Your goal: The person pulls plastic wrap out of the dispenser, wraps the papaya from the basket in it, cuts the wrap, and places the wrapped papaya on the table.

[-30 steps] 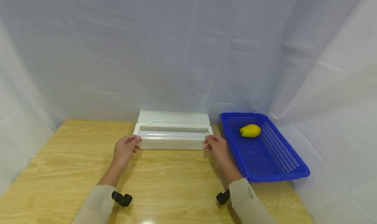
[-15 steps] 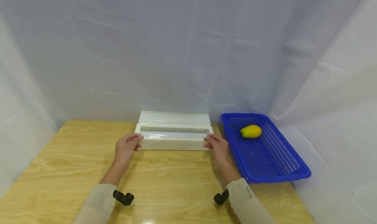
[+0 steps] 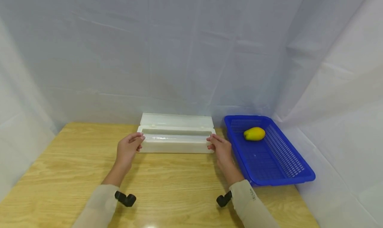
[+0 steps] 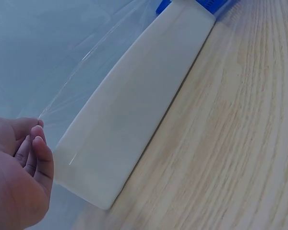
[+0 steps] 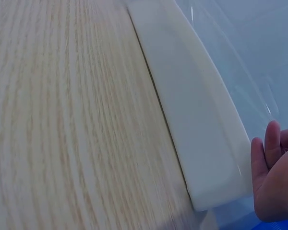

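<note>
A long white cling film dispenser box [image 3: 176,148] lies near the table's back edge, its lid [image 3: 177,120] tipped back. Inside is a roll of clear cling film [image 3: 176,137]. At the box's left end, my left hand [image 3: 126,152] pinches a corner of the film between thumb and fingers. My right hand [image 3: 221,150] does the same at the right end. In the left wrist view, the film's edge [image 4: 69,81] runs taut from the fingertips, above the box. The right wrist view shows creased clear film [image 5: 237,57] along the box, reaching the right fingertips.
To the right stands a blue plastic basket [image 3: 243,168] with perforated sides, holding a yellow papaya-like fruit [image 3: 255,133]. The wood-grain table [image 3: 173,188] stretches in front of the box. White sheeting [image 3: 179,55] hangs behind and at both sides.
Both hands have lifted slightly at the box's front edge, with the film still pinched. Box, basket and fruit stay put.
</note>
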Demonstrator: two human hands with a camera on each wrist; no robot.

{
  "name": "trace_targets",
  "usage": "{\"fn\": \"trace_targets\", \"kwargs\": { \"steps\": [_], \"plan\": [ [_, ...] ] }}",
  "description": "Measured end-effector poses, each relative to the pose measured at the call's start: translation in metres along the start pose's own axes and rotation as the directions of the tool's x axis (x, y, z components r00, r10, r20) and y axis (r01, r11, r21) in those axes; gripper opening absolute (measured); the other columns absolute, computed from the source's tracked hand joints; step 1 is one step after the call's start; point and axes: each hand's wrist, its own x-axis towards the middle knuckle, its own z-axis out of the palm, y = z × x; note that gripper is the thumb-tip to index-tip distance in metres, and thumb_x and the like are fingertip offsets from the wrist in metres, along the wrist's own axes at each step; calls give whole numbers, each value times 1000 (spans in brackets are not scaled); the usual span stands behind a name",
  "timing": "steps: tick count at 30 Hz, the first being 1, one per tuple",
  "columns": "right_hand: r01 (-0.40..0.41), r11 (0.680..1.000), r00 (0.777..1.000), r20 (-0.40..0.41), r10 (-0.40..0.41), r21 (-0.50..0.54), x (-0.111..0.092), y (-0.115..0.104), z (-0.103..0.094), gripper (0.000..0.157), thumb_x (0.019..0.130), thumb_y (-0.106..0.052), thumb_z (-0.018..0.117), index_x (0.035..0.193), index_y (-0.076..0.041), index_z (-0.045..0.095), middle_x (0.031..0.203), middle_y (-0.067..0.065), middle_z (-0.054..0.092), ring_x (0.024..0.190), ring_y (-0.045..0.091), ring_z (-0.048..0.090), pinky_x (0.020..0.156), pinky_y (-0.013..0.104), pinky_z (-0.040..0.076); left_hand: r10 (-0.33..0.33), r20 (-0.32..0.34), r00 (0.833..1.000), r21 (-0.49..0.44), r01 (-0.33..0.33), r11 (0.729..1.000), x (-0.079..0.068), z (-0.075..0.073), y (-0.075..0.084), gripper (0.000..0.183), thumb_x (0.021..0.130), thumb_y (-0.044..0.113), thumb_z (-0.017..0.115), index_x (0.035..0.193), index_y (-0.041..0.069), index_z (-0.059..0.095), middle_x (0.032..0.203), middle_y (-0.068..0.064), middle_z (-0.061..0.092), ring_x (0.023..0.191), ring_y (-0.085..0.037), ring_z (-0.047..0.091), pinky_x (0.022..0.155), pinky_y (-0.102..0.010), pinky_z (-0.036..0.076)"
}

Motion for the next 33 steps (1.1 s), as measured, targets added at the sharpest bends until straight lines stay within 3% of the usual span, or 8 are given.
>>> {"fn": "trace_targets", "kwargs": {
  "steps": [10,19,33],
  "plan": [
    [38,998,999,-12,-37,51,1,-5,4,35,91,1,69,123,15,63,77,0,74,47,5,57,51,17,52,54,-34,998,83,-51,995,12,-1,-3,39,98,23,68,129,-1,63,99,0,71,73,-6,58,67,-20,54],
    [39,998,999,-12,-38,49,4,-15,7,34,90,-1,70,122,9,67,77,-3,74,46,5,55,51,17,51,77,-32,996,68,-75,995,18,0,8,39,97,23,69,129,1,65,97,3,70,77,-8,59,69,-18,55],
    [65,997,998,-4,-65,38,11,-27,9,34,91,-1,70,121,13,65,74,-4,74,44,5,53,48,16,49,124,-17,992,113,-121,986,24,3,21,40,99,28,67,128,1,65,95,7,65,82,-14,61,73,-22,56]
  ]
}}
